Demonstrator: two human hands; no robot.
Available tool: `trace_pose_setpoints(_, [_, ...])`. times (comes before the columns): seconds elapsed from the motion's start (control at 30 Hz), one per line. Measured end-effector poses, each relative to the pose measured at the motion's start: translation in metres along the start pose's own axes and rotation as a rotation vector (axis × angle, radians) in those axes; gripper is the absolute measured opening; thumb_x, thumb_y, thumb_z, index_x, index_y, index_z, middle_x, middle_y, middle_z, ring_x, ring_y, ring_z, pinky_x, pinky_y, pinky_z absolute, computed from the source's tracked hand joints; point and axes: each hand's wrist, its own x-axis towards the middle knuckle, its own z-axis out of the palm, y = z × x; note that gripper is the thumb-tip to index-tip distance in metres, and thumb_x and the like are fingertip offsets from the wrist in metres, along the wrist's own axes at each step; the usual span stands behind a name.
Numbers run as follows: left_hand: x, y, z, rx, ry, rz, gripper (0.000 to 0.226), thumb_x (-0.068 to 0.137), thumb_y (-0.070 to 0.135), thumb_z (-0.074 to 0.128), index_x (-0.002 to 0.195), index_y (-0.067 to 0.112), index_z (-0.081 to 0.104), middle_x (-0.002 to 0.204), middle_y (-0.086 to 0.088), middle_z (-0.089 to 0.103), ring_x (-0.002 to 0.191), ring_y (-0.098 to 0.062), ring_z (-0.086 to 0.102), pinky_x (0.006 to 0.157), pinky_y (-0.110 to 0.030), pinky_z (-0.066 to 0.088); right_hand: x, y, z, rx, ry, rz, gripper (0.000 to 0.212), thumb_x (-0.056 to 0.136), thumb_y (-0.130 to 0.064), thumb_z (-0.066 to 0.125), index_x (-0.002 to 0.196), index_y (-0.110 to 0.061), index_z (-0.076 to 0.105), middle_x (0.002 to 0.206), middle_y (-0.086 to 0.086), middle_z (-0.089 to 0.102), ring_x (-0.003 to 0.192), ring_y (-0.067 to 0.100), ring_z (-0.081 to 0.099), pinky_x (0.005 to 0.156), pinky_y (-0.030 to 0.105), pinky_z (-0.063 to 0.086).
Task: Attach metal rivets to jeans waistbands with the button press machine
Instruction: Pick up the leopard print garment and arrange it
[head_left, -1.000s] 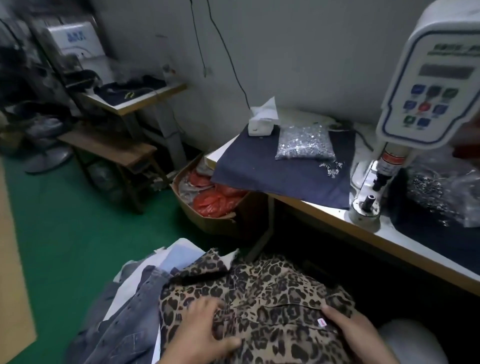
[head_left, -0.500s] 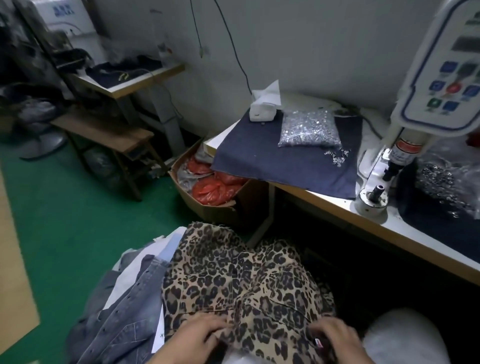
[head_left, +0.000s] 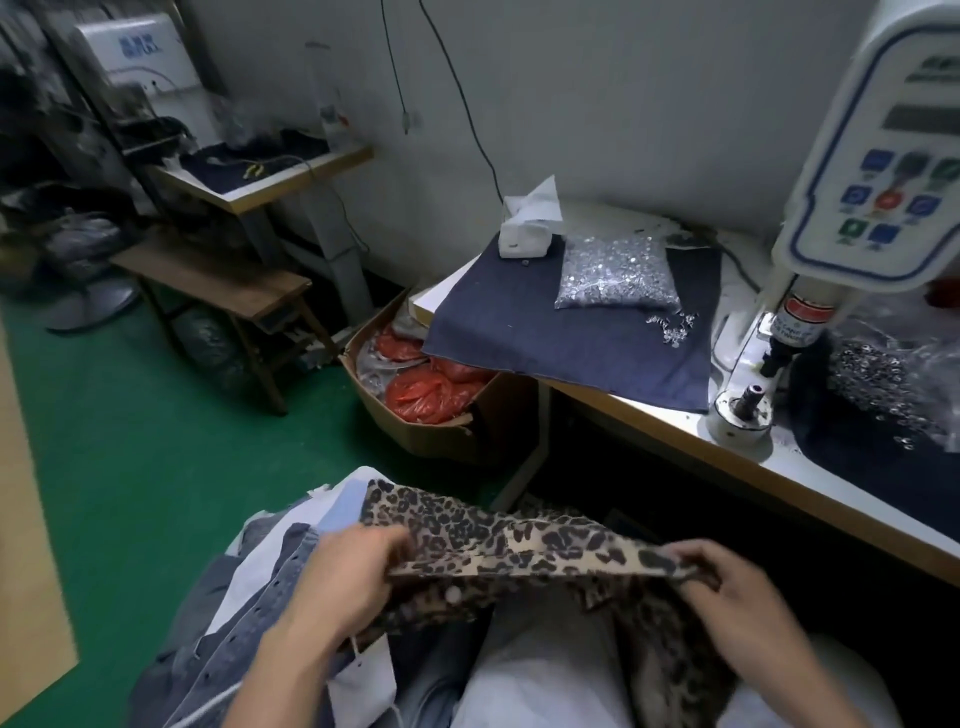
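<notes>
Green floor, grey-white wall with hanging cables; far left a wooden bench beside a second worktable

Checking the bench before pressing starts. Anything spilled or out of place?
Yes: a few loose rivets lie scattered on the blue cloth, just outside the clear bag of rivets and left of the press die. Otherwise nothing stands out.

White worktable, blue denim cloth spread on it, button press machine standing beside the cloth
</notes>
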Motion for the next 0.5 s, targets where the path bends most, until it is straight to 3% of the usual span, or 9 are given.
trace_pose_setpoints(0.07, [0.004, -0.014, -0.009, 0.022, -0.048, -0.083, 0.04, 0.08, 0.007, 0.066, 0.097, 0.042, 0.069, 0.106, 0.015, 0.074, 0.108, -0.014, 0.066, 0.086, -0.029, 0.051, 0.007, -0.024, -0.026, 0.082, -0.044, -0.013, 0.027, 0.087, -0.011, 0.075, 0.086, -0.038, 0.077, 0.084, -0.01, 0.078, 0.078, 0.001, 0.072, 0.072, 0.027, 0.051])
trace_pose_setpoints(0.17, [0.002, -0.025, -0.041, -0.361, 0.005, -0.068, 0.048, 0.081, -0.006, 0.061, 0.081, 0.041, 0.072, 0.091, 0.017, 0.077, 0.092, -0.007, 0.069, 0.081, -0.023, 0.05, 0.015, -0.043, -0.066, 0.123, -0.171, -0.072, 0.015, 0.086, -0.019, 0.078, 0.095, -0.03, 0.075, 0.088, 0.0, 0.078, 0.08, 0.012, 0.075, 0.072, 0.03, 0.05])
trace_pose_setpoints(0.27, [-0.013, -0.019, -0.089, -0.745, -0.028, 0.002, 0.034, 0.085, -0.009, 0.063, 0.083, 0.022, 0.076, 0.082, 0.0, 0.078, 0.075, -0.013, 0.068, 0.072, -0.029, 0.049, 0.015, -0.059, -0.118, 0.126, -0.335, -0.168, 0.044, 0.071, -0.045, 0.083, 0.103, -0.016, 0.072, 0.092, 0.01, 0.076, 0.081, 0.02, 0.072, 0.072, 0.026, 0.053])
trace_pose_setpoints(0.33, [-0.02, -0.011, -0.12, -0.97, -0.03, 0.084, 0.009, 0.078, 0.007, 0.069, 0.074, 0.013, 0.074, 0.073, -0.008, 0.071, 0.066, -0.018, 0.061, 0.064, -0.031, 0.045, 0.016, -0.064, -0.145, 0.272, -0.434, -0.115, 0.059, 0.067, -0.047, 0.088, 0.102, -0.003, 0.071, 0.093, 0.022, 0.072, 0.081, 0.028, 0.072, 0.069, 0.026, 0.056])
trace_pose_setpoints(0.37, [-0.02, -0.009, -0.129, -1.108, -0.03, 0.103, 0.011, 0.069, 0.011, 0.068, 0.075, 0.01, 0.077, 0.075, -0.013, 0.072, 0.067, -0.02, 0.064, 0.063, -0.032, 0.049, 0.018, -0.065, -0.152, 0.33, -0.471, -0.05, 0.064, 0.064, -0.049, 0.091, 0.101, 0.0, 0.074, 0.094, 0.024, 0.073, 0.082, 0.032, 0.074, 0.068, 0.028, 0.058])
trace_pose_setpoints(0.4, [-0.014, -0.007, -0.132, -1.229, -0.061, 0.08, 0.025, 0.064, 0.009, 0.065, 0.082, 0.005, 0.082, 0.088, -0.02, 0.077, 0.078, -0.025, 0.071, 0.071, -0.033, 0.057, 0.023, -0.065, -0.153, 0.355, -0.451, 0.009, 0.064, 0.06, -0.051, 0.092, 0.099, -0.002, 0.077, 0.096, 0.024, 0.075, 0.085, 0.034, 0.075, 0.068, 0.03, 0.06])
trace_pose_setpoints(0.43, [-0.007, -0.003, -0.131, -1.314, -0.141, 0.051, 0.039, 0.064, 0.006, 0.063, 0.098, -0.003, 0.081, 0.106, -0.027, 0.076, 0.097, -0.031, 0.073, 0.088, -0.038, 0.059, 0.025, -0.065, -0.15, 0.303, -0.409, 0.047, 0.063, 0.058, -0.053, 0.091, 0.098, -0.005, 0.08, 0.098, 0.022, 0.076, 0.088, 0.033, 0.076, 0.07, 0.03, 0.06])
trace_pose_setpoints(0.47, [0.0, 0.005, -0.126, -1.377, -0.224, -0.013, 0.048, 0.069, 0.006, 0.062, 0.113, -0.011, 0.075, 0.119, -0.032, 0.071, 0.113, -0.038, 0.069, 0.103, -0.044, 0.054, 0.028, -0.064, -0.142, 0.184, -0.381, 0.052, 0.057, 0.06, -0.055, 0.088, 0.094, -0.01, 0.081, 0.096, 0.018, 0.078, 0.086, 0.028, 0.076, 0.071, 0.028, 0.058])
trace_pose_setpoints(0.5, [0.008, 0.011, -0.114, -1.418, -0.276, -0.11, 0.045, 0.079, 0.009, 0.062, 0.118, -0.011, 0.072, 0.122, -0.033, 0.069, 0.116, -0.041, 0.067, 0.107, -0.048, 0.051, 0.029, -0.063, -0.133, 0.076, -0.36, 0.061, 0.048, 0.066, -0.056, 0.086, 0.09, -0.015, 0.082, 0.093, 0.014, 0.079, 0.083, 0.022, 0.076, 0.071, 0.028, 0.056])
